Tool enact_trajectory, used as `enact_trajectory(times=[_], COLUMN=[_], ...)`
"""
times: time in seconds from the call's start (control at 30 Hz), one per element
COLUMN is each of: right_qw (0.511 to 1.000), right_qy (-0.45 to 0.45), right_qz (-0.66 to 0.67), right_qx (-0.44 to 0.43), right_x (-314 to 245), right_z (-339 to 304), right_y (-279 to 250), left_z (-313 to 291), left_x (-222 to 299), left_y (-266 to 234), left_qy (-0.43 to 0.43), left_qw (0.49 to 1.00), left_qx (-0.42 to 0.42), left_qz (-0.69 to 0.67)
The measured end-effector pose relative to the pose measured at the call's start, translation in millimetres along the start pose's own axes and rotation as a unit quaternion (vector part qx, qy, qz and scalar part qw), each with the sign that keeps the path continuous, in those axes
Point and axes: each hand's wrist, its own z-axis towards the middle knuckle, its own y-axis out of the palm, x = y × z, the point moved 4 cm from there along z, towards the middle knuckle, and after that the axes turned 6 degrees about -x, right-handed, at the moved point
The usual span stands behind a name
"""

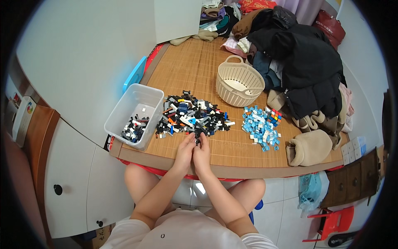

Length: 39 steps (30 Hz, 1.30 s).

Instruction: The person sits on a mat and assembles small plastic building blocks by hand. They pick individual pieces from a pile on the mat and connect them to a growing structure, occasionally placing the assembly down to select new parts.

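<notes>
My left hand (185, 151) and my right hand (202, 154) meet at the near side of a mat-covered surface, wrists close together. Between their fingertips is a small black toy brick piece (197, 140), which both hands grip; its exact shape is partly hidden by the fingers. Just beyond them spreads a pile of mixed toy bricks (182, 108), mostly black, grey and white with some blue and orange. A clear plastic bin (155, 97) to the left holds a smaller heap of black, white and dark red bricks (134, 129).
To the right lie light-blue and white bricks (259, 128), with a puzzle cube (274, 117) beside them. A beige basket (238, 83) stands behind. Dark clothes (306, 62) are heaped at the far right, near a tan cushion-like item (311, 148). A blue lid (134, 74) leans behind the bin.
</notes>
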Motion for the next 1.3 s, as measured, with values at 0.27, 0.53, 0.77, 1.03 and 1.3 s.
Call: enact_trajectory(times=[0.27,0.53,0.77,1.03,1.3], right_qw=[1.000,1.000,0.999,0.998,0.999], right_qy=[0.006,-0.008,-0.036,-0.044,-0.019], right_qz=[0.002,-0.009,0.037,0.040,0.044], right_qx=[0.010,0.006,0.017,0.021,0.004], right_x=[-10,-4,-2,2,-4], right_z=[-5,-2,-2,3,-1], right_y=[-4,-4,-2,-5,-1], left_z=[-7,-9,-13,-13,-12], left_x=[-5,-3,-3,-4,-8], left_y=[8,9,9,9,3], left_qy=[0.021,0.020,0.042,0.065,0.066], left_qw=[0.999,0.999,0.995,0.988,0.990], left_qx=[0.017,0.017,0.015,0.052,0.040], left_qz=[-0.026,-0.028,-0.086,-0.132,-0.115])
